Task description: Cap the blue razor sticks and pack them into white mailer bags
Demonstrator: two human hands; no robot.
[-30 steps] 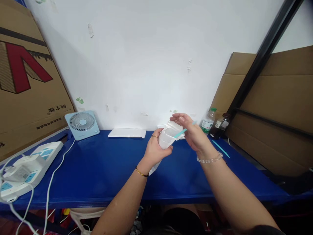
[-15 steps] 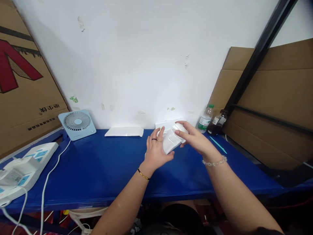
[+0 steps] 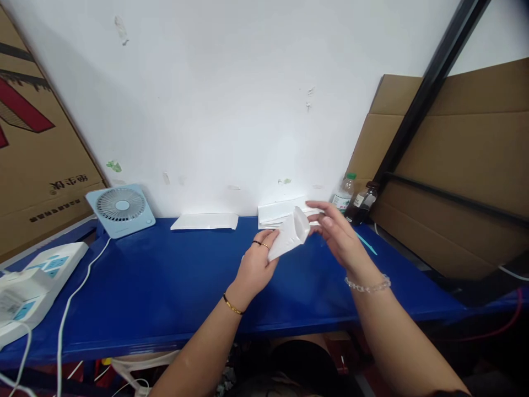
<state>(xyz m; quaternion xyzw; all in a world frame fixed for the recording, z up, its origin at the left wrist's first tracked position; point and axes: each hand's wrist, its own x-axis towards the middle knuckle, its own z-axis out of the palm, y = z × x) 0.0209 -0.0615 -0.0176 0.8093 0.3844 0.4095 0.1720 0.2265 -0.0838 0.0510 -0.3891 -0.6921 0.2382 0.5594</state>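
Note:
My left hand [image 3: 259, 262] is closed around the lower left end of a small white paper bag [image 3: 286, 238], thumb in front and fingers behind. The bag tilts up to the right, and its mouth gapes toward my right hand [image 3: 336, 234]. That hand hovers just right of the mouth with its fingers spread and bent; I cannot tell whether a fingertip touches the rim. Behind the bag lies a stack of flat white paper pieces [image 3: 275, 212], partly covered by the bag and my right fingers. Another flat white piece [image 3: 204, 221] lies by the wall on the left.
On the blue table [image 3: 182, 292] stand a light blue fan [image 3: 122, 209] and a power strip [image 3: 45, 281] with cables. At the right are a green-capped bottle [image 3: 344, 193], a dark bottle [image 3: 363, 203] and a turquoise stick [image 3: 367, 243]. Cardboard [image 3: 454, 176] flanks the table.
My right hand has come off the bag and moved slightly right, its fingers spreading. The bag's mouth now gapes open. My left hand has shifted from beside the bag to gripping its lower end.

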